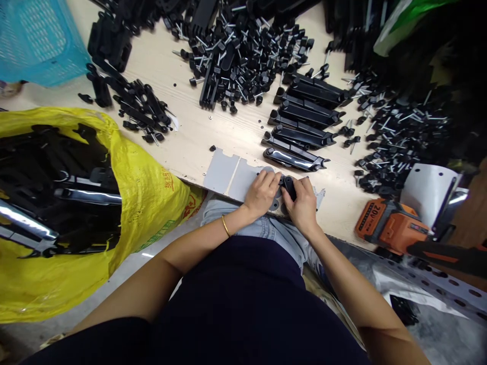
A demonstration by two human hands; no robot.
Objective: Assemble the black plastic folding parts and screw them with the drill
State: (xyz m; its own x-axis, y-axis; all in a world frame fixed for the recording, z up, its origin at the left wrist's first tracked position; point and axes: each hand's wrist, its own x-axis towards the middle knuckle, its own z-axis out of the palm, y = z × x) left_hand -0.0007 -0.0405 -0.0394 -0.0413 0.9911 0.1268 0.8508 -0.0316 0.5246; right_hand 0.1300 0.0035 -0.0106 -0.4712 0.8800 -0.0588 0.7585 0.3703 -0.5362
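Note:
At the table's front edge, my right hand (303,205) is closed on a small black plastic part (289,188). My left hand (263,192) is closed just to its left, fingertips pinched together near the same part; whatever they grip is too small and covered to name. Both hands rest over a grey plate (243,178) fixed along the edge, with round grey discs (274,204) under the fingers. Beyond them lies a row of long black plastic arms (304,112), the nearest one glossy (294,159).
A heap of black-headed bolts (243,61) lies at the back, and another pile (399,126) at the right. An orange cordless power tool (395,225) lies at the right edge. To the left are a yellow sack (146,190) of black parts and a blue basket (41,40).

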